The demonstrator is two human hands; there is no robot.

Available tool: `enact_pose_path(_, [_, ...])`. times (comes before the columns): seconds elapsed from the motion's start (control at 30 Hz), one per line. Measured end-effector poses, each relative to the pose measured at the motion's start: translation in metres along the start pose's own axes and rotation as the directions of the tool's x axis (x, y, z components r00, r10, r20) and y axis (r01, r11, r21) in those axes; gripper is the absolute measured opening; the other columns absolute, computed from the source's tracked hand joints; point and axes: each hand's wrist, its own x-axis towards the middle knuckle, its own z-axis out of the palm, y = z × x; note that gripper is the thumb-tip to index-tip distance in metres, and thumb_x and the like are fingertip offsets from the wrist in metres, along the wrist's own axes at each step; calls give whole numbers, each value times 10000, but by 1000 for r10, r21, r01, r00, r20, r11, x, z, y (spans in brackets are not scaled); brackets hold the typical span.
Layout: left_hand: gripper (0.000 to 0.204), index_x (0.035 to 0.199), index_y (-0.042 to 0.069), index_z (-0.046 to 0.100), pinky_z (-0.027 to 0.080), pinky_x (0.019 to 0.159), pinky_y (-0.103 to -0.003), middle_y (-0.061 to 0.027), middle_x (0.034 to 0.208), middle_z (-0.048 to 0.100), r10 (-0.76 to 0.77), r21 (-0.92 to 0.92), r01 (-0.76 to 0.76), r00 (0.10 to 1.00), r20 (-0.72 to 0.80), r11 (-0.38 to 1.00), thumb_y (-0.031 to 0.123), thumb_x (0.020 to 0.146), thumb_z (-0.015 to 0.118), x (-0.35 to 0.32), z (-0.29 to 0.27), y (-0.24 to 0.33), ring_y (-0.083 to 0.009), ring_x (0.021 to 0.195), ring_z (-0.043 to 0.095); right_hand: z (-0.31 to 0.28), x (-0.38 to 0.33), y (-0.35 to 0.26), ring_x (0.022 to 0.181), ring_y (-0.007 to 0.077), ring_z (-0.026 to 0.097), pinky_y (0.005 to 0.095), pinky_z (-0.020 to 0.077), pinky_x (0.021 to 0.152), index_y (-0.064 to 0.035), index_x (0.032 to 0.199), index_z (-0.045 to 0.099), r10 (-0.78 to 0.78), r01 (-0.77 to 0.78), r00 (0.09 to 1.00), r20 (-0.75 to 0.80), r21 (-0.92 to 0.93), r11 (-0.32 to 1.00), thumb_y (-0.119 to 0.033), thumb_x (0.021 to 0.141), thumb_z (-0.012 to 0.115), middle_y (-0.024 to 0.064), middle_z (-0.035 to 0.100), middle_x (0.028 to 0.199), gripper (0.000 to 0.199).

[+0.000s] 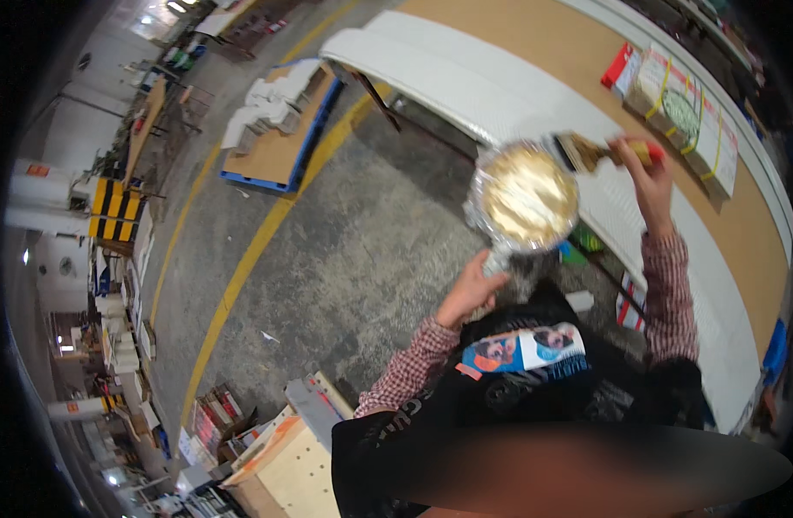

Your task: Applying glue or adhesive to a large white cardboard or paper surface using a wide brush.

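Note:
My left hand (472, 292) is closed round the handle (497, 262) of a round pan (480, 205) wrapped in clear, shiny film. Pale cream-coloured paste (530, 194) fills the pan, and I cannot tell how thick it is. In my right hand (648, 180) is a wide flat paintbrush (593, 154) with a wooden handle, and my fingers wrap round that handle. The bristle end points left, at the pan's right rim; whether it touches the rim is unclear. Both hands are just off the near side of a long white-topped table (448, 82).
Brown board (534, 34) covers the table's far side, where strapped stacks of printed sheets (685, 116) lie. On the floor at upper left, a blue pallet (280, 129) carries white pieces. A wooden box (284, 462) stands at lower left. Yellow lines (241, 285) cross the grey floor.

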Motion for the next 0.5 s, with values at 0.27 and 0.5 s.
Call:
enact_pose_path(0.27, [389,1142,-9,453,326,349,-203,-9,658,535,-60,-175,45,995,-85,984,114,810,615,61,-167,37,-68,411,452,219,124,49,646,62,577,202,457,571,-1,860,615,-108,182,895,434,-132,974,-168,852,627,29,625,715,168])
enact_pose_path(0.5, [471,1220,-13,418,331,349,-203,-19,682,545,-157,-171,143,985,-69,975,119,814,617,108,-200,87,-67,422,463,281,174,98,624,125,547,259,433,569,-17,843,615,-60,189,836,545,-184,965,-138,806,655,64,612,716,133])
